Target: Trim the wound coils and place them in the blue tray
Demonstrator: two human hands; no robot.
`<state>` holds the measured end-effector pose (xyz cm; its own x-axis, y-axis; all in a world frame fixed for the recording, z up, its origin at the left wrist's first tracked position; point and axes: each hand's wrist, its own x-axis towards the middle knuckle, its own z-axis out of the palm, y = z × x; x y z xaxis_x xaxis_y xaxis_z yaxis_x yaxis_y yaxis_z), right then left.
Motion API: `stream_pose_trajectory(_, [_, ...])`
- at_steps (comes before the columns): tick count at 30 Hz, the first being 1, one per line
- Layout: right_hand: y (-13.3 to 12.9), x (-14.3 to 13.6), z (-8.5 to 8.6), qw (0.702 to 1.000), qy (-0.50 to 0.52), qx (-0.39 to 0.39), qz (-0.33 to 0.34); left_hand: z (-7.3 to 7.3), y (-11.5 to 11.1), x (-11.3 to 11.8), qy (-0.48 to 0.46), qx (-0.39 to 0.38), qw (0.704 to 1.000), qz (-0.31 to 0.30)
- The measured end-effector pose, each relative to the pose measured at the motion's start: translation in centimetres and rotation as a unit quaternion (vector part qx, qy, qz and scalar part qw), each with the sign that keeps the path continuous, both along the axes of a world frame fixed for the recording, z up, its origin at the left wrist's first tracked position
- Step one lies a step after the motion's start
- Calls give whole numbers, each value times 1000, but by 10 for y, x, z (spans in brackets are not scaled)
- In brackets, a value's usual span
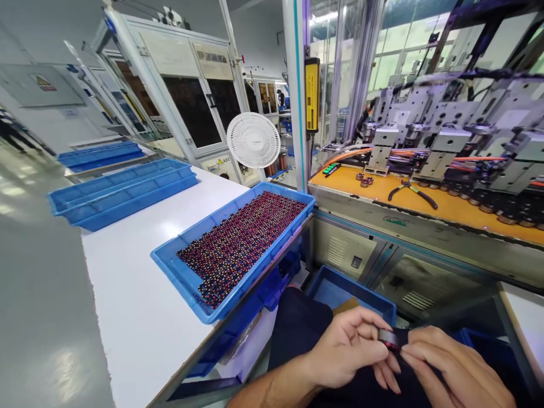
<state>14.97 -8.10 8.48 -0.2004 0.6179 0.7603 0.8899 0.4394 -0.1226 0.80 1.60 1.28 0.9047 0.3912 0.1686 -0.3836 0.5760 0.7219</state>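
Over my lap, my left hand [351,345] pinches a small round metal part [388,338] between thumb and fingers. The part has a shiny grey rim and a dark side with some red. My right hand [454,362] is closed just right of it, thumb and fingertips pressed together at the part's edge. Whatever those fingertips grip is too small and hidden to make out. To the left, a blue tray [174,266] on the white table holds many small dark round parts [250,238] with red and pale dots, packed in rows.
Stacked blue trays [123,190] stand farther back on the white table [140,294]. A white fan [254,140] is behind it. At right, a machine's orange bench [348,180] carries pliers [411,194] and several copper-coloured round parts [364,180]. A blue bin [357,292] sits low beyond my knees.
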Motion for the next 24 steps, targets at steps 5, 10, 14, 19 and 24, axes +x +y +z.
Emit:
stream_pose_trajectory(5, [0, -6, 1, 998, 53, -39, -21, 15, -5, -14, 11, 26, 996, 81])
stream_pose_trajectory(10, [1, -12, -3, 989, 93, -95, -68, 15, 4, -15, 12, 100, 974, 201])
stream_pose_trajectory(14, [-4, -26, -2, 950, 243, -166, -103, 10, 4, -12, 29, 171, 946, 275])
stream_pose_trajectory(19, [-5, -36, -5, 773, 559, -295, -49, 1, 7, -13, 54, 199, 944, 258])
stream_pose_trajectory(24, [0, -32, -18, 634, 682, -364, 24, 0, 10, -11, 49, 174, 951, 252])
